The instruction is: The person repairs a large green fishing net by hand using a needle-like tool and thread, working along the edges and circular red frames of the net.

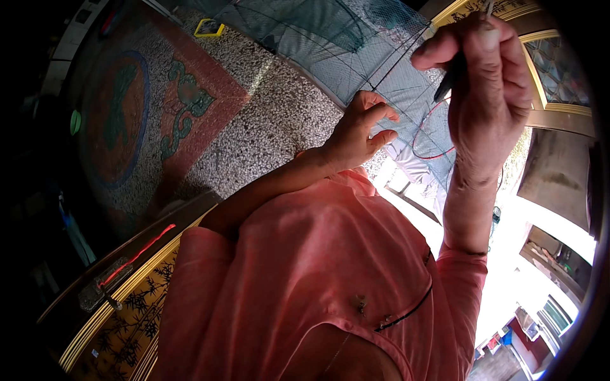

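My right hand (486, 89) is raised at the upper right, its fingers closed around a slim dark tool with a pointed end (445, 86). A pale tip (489, 6) pokes out above the fingers; I cannot tell if it belongs to the same tool. Lower and nearer the middle, my left hand (365, 130) has its fingers bent and the thumb apart, with nothing visible between them. Behind both hands spreads a green mesh net (330, 44) crossed by dark cords. A thin red hoop (422, 152) lies in the net between the hands.
Speckled stone floor (267, 120) with a coloured inlaid pattern extends to the left. A yellow-framed object (208, 28) lies there at the back. Gold-edged door panels (133, 305) flank me, one with a red strip (136, 254) on it. Bright daylight enters at right.
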`<control>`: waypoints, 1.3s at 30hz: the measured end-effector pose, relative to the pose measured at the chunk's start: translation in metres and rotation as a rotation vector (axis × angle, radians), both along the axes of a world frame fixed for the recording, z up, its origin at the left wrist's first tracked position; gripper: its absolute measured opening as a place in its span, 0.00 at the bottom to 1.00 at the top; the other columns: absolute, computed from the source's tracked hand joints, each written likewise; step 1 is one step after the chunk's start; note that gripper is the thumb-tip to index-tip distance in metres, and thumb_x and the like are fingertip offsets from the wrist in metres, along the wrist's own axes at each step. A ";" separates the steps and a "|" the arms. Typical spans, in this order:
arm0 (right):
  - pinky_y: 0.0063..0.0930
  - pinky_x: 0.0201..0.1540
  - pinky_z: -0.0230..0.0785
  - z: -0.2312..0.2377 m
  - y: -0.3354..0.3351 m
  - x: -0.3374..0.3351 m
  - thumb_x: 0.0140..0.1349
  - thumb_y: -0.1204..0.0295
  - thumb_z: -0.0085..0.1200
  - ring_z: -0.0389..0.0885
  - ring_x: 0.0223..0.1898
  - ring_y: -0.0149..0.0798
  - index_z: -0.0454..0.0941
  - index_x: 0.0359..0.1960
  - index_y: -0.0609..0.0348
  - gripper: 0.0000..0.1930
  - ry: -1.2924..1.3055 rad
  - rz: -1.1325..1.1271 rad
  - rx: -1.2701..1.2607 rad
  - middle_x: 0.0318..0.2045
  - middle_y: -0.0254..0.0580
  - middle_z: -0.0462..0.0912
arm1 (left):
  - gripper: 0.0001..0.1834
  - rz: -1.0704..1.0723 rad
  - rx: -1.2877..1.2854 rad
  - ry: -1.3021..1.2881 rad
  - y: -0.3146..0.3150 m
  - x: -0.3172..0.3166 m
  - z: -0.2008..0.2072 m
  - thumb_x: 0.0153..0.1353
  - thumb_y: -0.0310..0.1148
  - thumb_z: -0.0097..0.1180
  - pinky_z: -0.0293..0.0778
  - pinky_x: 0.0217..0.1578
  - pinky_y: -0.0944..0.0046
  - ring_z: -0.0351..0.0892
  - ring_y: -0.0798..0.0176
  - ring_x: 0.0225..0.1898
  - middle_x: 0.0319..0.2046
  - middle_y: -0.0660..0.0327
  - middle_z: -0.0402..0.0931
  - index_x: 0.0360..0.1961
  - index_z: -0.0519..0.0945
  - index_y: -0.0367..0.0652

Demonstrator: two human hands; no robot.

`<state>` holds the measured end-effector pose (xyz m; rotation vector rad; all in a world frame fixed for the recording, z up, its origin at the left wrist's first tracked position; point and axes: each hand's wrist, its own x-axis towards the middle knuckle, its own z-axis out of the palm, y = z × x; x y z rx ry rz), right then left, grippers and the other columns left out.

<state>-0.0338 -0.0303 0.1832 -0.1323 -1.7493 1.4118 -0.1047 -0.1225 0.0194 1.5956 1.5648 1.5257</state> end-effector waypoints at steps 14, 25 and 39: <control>0.16 0.29 0.69 0.005 0.034 0.068 0.59 0.77 0.55 0.76 0.26 0.27 0.79 0.37 0.63 0.06 -0.155 -0.261 -0.011 0.25 0.38 0.81 | 0.09 -0.186 -0.227 -0.767 0.028 -0.042 0.000 0.64 0.36 0.49 0.69 0.45 0.67 0.75 0.66 0.38 0.38 0.58 0.75 0.36 0.73 0.40; 0.32 0.31 0.70 -0.136 0.011 0.074 0.51 0.80 0.55 0.78 0.29 0.43 0.78 0.34 0.60 0.08 -0.782 -0.263 0.101 0.29 0.43 0.75 | 0.06 -0.226 -0.411 -0.254 0.058 -0.082 0.009 0.65 0.31 0.45 0.67 0.28 0.73 0.73 0.72 0.27 0.29 0.65 0.72 0.33 0.69 0.41; 0.29 0.26 0.70 -0.187 -0.004 0.030 0.50 0.83 0.55 0.78 0.25 0.41 0.74 0.27 0.58 0.06 -0.564 -0.606 0.197 0.26 0.40 0.77 | 0.06 -0.414 -0.525 0.124 0.085 -0.098 -0.005 0.59 0.29 0.52 0.68 0.24 0.69 0.72 0.71 0.22 0.21 0.64 0.70 0.29 0.73 0.36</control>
